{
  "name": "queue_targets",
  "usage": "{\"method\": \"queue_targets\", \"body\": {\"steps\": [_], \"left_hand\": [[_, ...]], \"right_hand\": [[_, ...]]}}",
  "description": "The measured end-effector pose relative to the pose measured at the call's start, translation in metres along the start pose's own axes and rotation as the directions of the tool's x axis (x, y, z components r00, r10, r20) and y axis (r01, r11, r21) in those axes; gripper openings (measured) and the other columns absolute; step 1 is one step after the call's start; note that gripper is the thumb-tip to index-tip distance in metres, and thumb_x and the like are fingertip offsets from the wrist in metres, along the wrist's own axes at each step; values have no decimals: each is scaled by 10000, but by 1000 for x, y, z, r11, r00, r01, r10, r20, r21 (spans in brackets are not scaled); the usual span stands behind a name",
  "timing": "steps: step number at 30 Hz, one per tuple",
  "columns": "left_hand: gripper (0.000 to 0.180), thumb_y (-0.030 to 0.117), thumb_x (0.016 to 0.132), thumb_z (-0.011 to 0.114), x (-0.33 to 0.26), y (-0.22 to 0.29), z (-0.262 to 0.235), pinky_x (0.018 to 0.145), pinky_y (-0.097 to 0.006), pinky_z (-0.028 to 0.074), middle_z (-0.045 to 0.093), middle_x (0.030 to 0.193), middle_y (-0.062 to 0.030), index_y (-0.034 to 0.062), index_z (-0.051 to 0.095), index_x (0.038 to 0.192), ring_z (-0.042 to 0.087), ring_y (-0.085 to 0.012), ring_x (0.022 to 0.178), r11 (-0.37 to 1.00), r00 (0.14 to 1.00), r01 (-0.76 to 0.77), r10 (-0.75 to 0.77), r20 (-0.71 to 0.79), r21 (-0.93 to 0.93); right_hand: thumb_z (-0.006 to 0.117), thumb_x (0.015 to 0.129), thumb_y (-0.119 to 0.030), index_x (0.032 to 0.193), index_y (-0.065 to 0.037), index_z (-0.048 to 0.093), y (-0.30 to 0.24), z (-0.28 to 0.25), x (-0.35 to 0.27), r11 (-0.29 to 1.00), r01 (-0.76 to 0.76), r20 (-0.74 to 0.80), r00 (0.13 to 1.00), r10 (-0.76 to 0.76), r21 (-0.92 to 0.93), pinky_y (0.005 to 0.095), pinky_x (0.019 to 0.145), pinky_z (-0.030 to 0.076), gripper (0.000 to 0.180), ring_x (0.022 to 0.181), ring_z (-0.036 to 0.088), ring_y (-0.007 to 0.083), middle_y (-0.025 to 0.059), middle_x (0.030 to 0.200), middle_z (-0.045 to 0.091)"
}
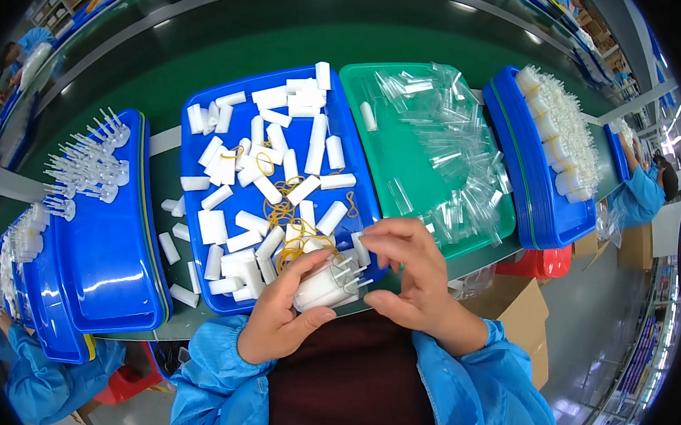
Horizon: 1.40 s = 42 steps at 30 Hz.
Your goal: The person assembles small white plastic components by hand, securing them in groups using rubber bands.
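Note:
My left hand (286, 311) grips a bundle of white plug-like parts (326, 284) with metal prongs pointing right, at the near edge of a blue tray (190, 277). My right hand (411, 277) is beside the bundle, fingers curled, its fingertips close to the prongs; it seems to pinch something small and clear, which I cannot make out. The blue tray holds several loose white blocks (225, 228) and yellow rubber bands (281, 208).
A green tray (376, 160) with clear plastic sleeves (450, 165) lies to the right. A stack of blue trays (541, 219) holds bundled white parts. At left, blue trays (109, 251) carry pronged parts (83, 167). Cardboard boxes (516, 304) stand below. Other workers sit at both sides.

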<state>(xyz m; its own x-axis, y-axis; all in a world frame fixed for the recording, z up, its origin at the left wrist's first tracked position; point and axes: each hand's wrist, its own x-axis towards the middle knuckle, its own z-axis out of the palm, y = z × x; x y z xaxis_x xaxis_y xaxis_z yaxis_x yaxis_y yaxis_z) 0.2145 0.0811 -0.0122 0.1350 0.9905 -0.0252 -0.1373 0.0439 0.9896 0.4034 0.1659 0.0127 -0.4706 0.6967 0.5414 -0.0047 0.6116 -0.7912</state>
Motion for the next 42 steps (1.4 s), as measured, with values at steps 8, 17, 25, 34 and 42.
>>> {"method": "queue_targets", "body": {"steps": [8,17,25,34,42], "left_hand": [[476,174,772,737,0,5,-3,819,-355,467,576,1067,-166,3,499,1147,594,-308,971,889,977,-209,171,128,407],[342,-29,654,691,-7,0,-15,743,-276,485,615,873,-78,23,542,958,600,-146,812,994,990,-84,75,-118,-72],[322,-11,671,738,-11,0,-18,698,-242,480,610,825,-49,33,542,922,593,-111,751,995,977,-52,34,-209,-82],[264,-26,686,706,-5,-2,-16,707,-247,481,617,828,-62,36,541,882,597,-111,778,997,958,-42,58,-281,64],[290,-97,712,646,3,3,-7,862,-329,485,609,1093,-159,13,500,937,596,-218,1028,979,929,-159,105,-354,-129]], "right_hand": [[802,703,-211,1066,-66,630,-8,11,9,997,-69,384,920,80,-43,260,610,501,427,713,604,164,86,1002,583],[726,653,-172,823,-66,644,34,5,49,607,93,271,939,209,-789,395,830,331,216,986,504,234,69,985,543],[711,628,-116,707,-86,627,56,22,42,462,122,230,955,187,-878,449,861,294,120,1095,465,258,50,1060,543],[671,619,-80,715,-65,650,51,17,43,569,118,228,966,126,-814,424,846,306,99,1014,496,217,29,949,569],[726,622,-37,772,-94,664,2,22,40,986,-143,431,887,164,-80,327,824,401,171,914,565,214,31,944,593]]}}
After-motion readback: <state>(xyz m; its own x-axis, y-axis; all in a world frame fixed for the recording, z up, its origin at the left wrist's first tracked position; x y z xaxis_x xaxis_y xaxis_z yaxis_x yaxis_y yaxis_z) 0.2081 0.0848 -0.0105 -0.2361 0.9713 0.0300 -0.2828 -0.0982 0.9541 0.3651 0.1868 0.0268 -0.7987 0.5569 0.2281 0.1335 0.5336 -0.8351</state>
